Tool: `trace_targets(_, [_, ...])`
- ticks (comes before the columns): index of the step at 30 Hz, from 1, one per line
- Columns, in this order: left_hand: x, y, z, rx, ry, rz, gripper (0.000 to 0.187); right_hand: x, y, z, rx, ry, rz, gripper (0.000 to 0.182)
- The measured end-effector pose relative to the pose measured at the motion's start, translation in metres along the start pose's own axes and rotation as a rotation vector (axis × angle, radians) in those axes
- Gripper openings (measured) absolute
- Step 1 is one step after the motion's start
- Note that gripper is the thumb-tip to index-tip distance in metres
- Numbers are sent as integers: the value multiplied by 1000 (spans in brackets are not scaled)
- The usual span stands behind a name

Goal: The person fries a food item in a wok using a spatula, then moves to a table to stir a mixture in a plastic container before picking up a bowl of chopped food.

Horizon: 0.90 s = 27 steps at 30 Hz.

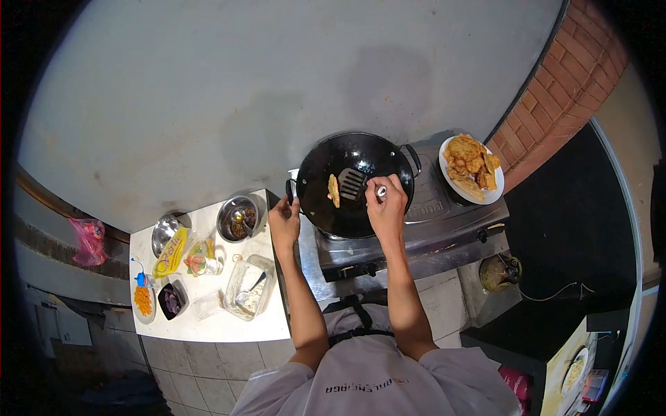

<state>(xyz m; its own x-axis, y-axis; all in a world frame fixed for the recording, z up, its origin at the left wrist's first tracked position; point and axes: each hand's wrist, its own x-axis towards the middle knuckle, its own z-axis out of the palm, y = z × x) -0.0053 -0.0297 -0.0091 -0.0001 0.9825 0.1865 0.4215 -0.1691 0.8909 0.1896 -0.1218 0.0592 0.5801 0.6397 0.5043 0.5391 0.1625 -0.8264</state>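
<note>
My right hand (387, 204) is closed around the handle of a slotted spatula (352, 183), whose blade lies inside a black wok (357, 147). A browned piece of fried food (334, 190) sits in the wok, just left of the blade. At the wok's left side, my left hand (284, 220) grips the lower end of the loop handle (291, 189) with thumb and fingers. The wok rests on a metal gas stove (416, 258); its burner underneath is hidden.
On the stove's right stands a white plate (494, 195) of fried food. The white table (208, 331) at left carries a steel bowl (223, 223), a plastic container (266, 305) with a spoon, a black bowl (182, 290) and a yellow packet (171, 253). A gas cylinder (494, 274) is below right.
</note>
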Motion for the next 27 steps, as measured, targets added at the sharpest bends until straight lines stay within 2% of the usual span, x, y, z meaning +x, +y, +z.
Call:
trace_targets(22, [2,-3,1,-7,-8,-1,45,-3,12,11,93,-27,44,9])
trace_targets(27, [0,0,-1,5,-3,2,44,-4,16,15,42,-16,-81,7])
